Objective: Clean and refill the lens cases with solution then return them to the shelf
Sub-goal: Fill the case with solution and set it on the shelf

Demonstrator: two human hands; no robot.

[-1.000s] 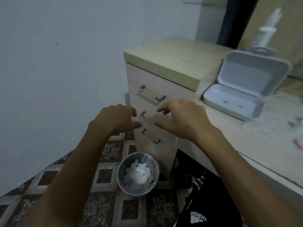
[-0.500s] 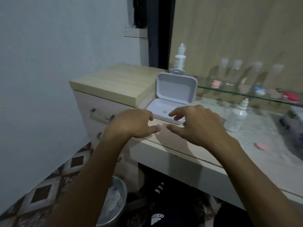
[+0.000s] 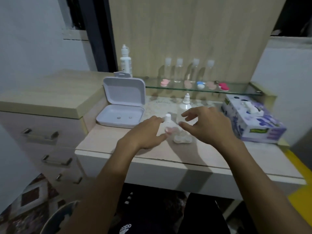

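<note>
Our view has swung from the drawers to the desk (image 3: 152, 152). Both hands, left (image 3: 146, 132) and right (image 3: 206, 124), hover spread and empty; the white lens case (image 3: 182, 139) lies between them, at the left hand's three o'clock.

White walls (image 3: 33, 39), wood back panel (image 3: 194, 31), drawer cabinet (image 3: 42, 119) left, patterned tile floor (image 3: 30, 196).

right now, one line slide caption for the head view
Both hands, left hand and right hand, hover open over a lens case and small bottle on the desk.
</note>
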